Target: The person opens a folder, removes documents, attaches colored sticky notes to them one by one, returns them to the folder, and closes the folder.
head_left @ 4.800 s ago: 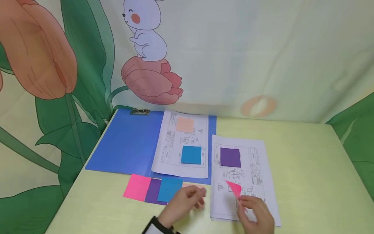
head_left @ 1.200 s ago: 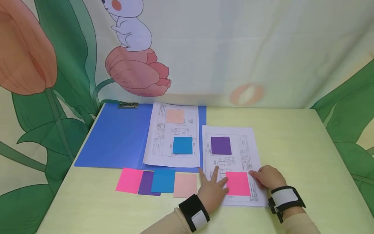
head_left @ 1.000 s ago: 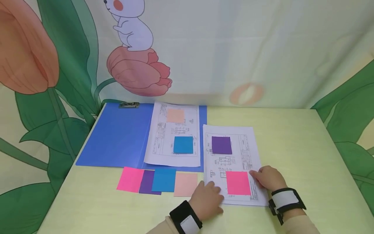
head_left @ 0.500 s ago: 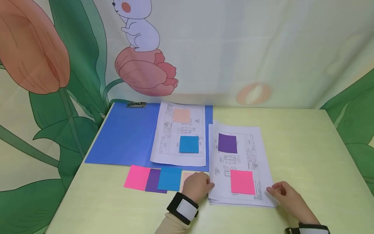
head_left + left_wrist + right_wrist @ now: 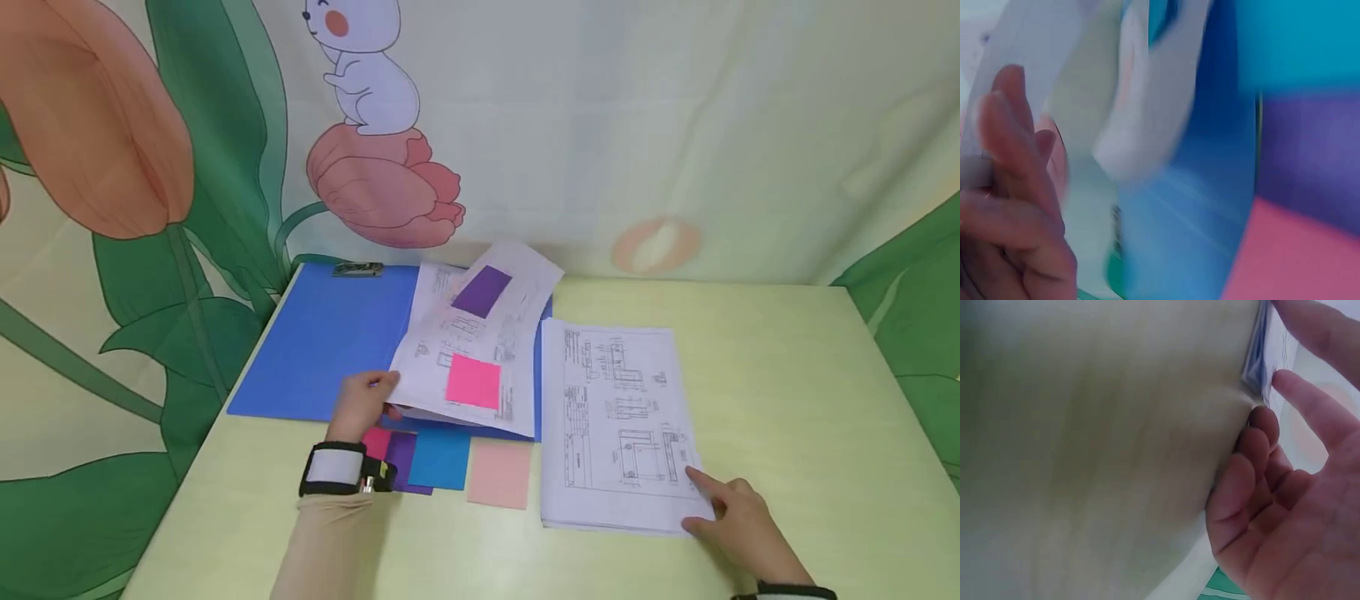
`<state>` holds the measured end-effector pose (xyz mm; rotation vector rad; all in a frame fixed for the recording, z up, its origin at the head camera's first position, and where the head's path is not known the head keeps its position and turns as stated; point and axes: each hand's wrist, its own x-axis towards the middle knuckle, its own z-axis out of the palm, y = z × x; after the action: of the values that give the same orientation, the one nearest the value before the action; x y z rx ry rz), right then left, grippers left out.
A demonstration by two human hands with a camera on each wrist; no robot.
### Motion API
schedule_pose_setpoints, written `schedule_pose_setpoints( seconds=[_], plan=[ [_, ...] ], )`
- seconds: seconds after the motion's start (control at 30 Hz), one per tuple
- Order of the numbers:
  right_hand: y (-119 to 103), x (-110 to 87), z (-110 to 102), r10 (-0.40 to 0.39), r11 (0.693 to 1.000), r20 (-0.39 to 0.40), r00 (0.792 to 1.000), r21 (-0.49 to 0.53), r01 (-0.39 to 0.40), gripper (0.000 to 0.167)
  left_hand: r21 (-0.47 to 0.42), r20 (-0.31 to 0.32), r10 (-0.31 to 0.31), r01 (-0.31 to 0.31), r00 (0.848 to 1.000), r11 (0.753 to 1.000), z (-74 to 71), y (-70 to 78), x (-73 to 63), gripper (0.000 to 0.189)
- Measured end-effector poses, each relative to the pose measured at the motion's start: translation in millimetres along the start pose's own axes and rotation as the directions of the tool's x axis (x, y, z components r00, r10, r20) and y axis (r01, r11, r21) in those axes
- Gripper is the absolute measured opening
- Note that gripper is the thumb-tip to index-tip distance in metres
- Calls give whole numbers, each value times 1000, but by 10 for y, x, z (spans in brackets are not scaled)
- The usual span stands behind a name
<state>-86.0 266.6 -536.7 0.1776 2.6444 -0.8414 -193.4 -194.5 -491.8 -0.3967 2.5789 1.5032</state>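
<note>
In the head view, my left hand (image 5: pixel 362 406) pinches the near left corner of a printed drawing sheet (image 5: pixel 420 383). The sheet is raised and curved over the papers on the blue folder (image 5: pixel 322 350). On it are a purple sticky note (image 5: pixel 482 292) and a pink sticky note (image 5: pixel 473 382). My right hand (image 5: pixel 738 517) touches the lower right corner of a stack of drawing sheets (image 5: pixel 600 500), index finger on top and thumb by the edge. The right wrist view shows the stack's edge (image 5: pixel 1257 359) at those fingers (image 5: pixel 1316 406).
Along the folder's near edge lie a blue sticky note (image 5: pixel 439 460), a pale pink one (image 5: pixel 500 475), a purple one (image 5: pixel 401 475) and a bright pink one (image 5: pixel 377 442) partly hidden by my left hand. A printed curtain (image 5: pixel 562 150) hangs behind the table (image 5: pixel 787 392).
The bright pink note went onto the right stack's top sheet. My left hand then carried that sheet left over the folder, exposing another drawing. My right hand moved to the stack's lower right corner.
</note>
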Motion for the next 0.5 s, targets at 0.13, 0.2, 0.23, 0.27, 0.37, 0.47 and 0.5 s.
schedule_pose_setpoints(
  seconds=[0.13, 0.2, 0.23, 0.27, 0.37, 0.47, 0.5],
  plan=[
    [14, 18, -36, 16, 1000, 2, 1000, 7, -16, 77, -39, 38, -55, 56, 998, 998, -171, -128, 132, 40],
    [7, 29, -39, 11, 1000, 7, 1000, 13, -11, 78, -15, 21, -72, 72, 997, 997, -175, -142, 148, 39],
    [1, 37, -38, 7, 1000, 6, 1000, 13, -7, 78, 12, 7, -77, 77, 997, 997, -166, -135, 145, 39],
    [-5, 47, -37, 3, 1000, 6, 1000, 18, -3, 78, 69, -16, -74, 75, 997, 995, -152, -121, 140, 38],
    [-25, 65, -29, -1, 1000, 3, 1000, 23, 1, 76, 362, -106, -4, 42, 994, 931, -116, -60, 74, 41],
    [-38, 76, -30, -11, 1000, -4, 1000, 24, 11, 73, 611, -180, 129, 8, 975, 791, -100, 33, -78, 46],
    [-41, 79, -30, -12, 1000, -6, 1000, 20, 13, 72, 655, -187, 180, -14, 966, 756, -88, 56, -145, 46]
  ],
)
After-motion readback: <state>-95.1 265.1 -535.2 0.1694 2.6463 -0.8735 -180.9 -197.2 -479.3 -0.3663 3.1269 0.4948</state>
